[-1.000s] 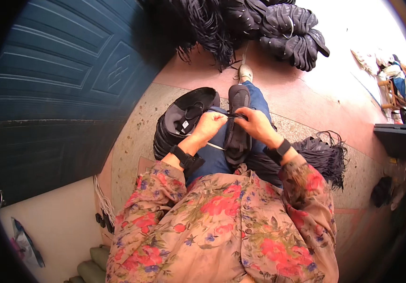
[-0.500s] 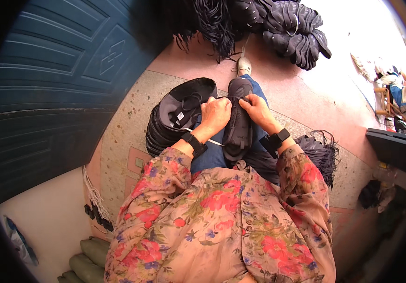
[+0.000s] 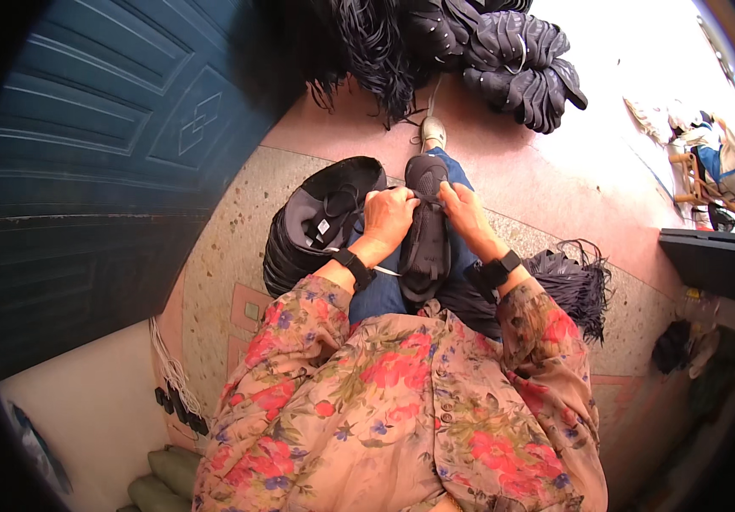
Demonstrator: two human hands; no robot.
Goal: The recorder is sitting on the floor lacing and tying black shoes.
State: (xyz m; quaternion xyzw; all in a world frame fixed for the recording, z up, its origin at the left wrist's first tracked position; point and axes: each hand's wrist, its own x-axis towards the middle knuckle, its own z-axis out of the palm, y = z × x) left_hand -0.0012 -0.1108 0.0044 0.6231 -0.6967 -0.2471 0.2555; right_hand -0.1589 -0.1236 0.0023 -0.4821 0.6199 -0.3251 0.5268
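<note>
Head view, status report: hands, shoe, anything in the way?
Left hand and right hand closed on dark shoe, toward its far end. Shoe lies over blue jeans. Bundled dark shoes close on the left, not blocking hands.

No words or numbers can be read here. A small white tag point(image 3: 323, 227) sits inside the stack of dark shoes point(image 3: 285, 256) on the left, but its marks are too tiny to read. The blue door point(image 3: 77, 179) farther left has a raised sign point(image 3: 200, 124) made of slanted box shapes.

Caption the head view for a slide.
Left hand and right hand at a dark shoe upper, a stack of uppers alongside.
</note>
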